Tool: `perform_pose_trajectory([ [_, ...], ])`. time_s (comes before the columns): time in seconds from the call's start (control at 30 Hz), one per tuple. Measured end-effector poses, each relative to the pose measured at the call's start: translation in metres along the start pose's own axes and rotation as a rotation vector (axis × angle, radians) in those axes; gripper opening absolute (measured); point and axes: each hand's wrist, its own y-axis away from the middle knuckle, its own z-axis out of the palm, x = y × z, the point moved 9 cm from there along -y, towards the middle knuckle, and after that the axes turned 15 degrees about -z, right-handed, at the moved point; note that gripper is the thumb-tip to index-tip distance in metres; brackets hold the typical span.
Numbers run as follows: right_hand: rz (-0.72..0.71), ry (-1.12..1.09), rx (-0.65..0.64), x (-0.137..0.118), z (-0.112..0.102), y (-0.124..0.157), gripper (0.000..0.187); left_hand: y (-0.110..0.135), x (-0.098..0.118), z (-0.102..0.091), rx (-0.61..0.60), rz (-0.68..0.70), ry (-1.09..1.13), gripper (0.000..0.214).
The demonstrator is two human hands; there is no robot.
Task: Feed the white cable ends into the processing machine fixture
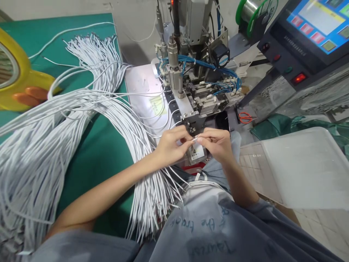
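Both hands meet in front of a metal machine (188,91) with blue air tubes. Between thumb and fingers, my left hand (176,143) pinches the end of a white cable (195,139). My right hand (216,143) is closed on the thin wires at that cable's tip, its fingertips almost touching the left ones. Several white cables run from the machine's edge toward the left. A large bundle of white cables (109,105) lies on the green mat (81,171), partly under my left forearm.
A yellow duck-shaped object (32,80) stands at the left. A green spool of wire (253,14) and a lit touchscreen panel (319,25) are at upper right. Red-handled scissors (245,117) lie beside the machine. A translucent plastic bin (302,167) sits at the right.
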Motion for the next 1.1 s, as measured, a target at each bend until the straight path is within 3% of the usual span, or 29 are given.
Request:
perform_pose_trajectory([
  [0.1,-0.013,-0.123,0.071,0.007,0.003,0.006,0.009,-0.002,-0.004,0.004,-0.078,-0.063,0.142,0.014],
  [0.2,0.039,-0.221,0.044,0.015,0.005,0.006,0.01,-0.003,-0.003,0.005,-0.132,-0.032,0.145,0.015],
  [0.3,0.097,-0.202,-0.099,0.015,0.006,0.001,0.013,0.002,0.012,0.007,-0.151,0.206,-0.123,0.018],
  [0.4,0.081,-0.001,-0.258,0.01,0.003,-0.008,0.011,0.01,0.024,0.016,-0.107,0.487,-0.557,0.023],
  [0.5,0.056,0.197,-0.388,0.01,0.003,-0.012,0.014,0.014,0.025,0.024,-0.065,0.597,-0.774,0.022],
  [0.6,0.018,0.227,-0.36,0.011,0.004,-0.013,0.019,0.01,0.017,0.023,-0.034,0.468,-0.679,0.022],
  [0.73,-0.077,0.173,-0.104,0.009,-0.002,-0.009,0.022,0.003,-0.007,0.02,-0.064,0.156,-0.32,0.015],
  [0.8,-0.053,0.146,0.007,0.017,-0.006,-0.001,0.021,0.002,-0.015,0.023,-0.097,0.074,-0.225,0.014],
  [0.9,0.064,0.132,0.082,0.043,-0.011,0.01,0.021,0.0,-0.026,0.035,-0.212,0.016,-0.353,0.022],
  [1.0,0.182,0.105,0.06,0.074,-0.014,0.016,0.019,-0.002,-0.044,0.044,-0.297,-0.051,-0.612,0.026],
  [1.1,0.265,0.049,0.039,0.096,-0.015,0.015,0.021,-0.004,-0.059,0.048,-0.335,-0.089,-0.716,0.026],
])
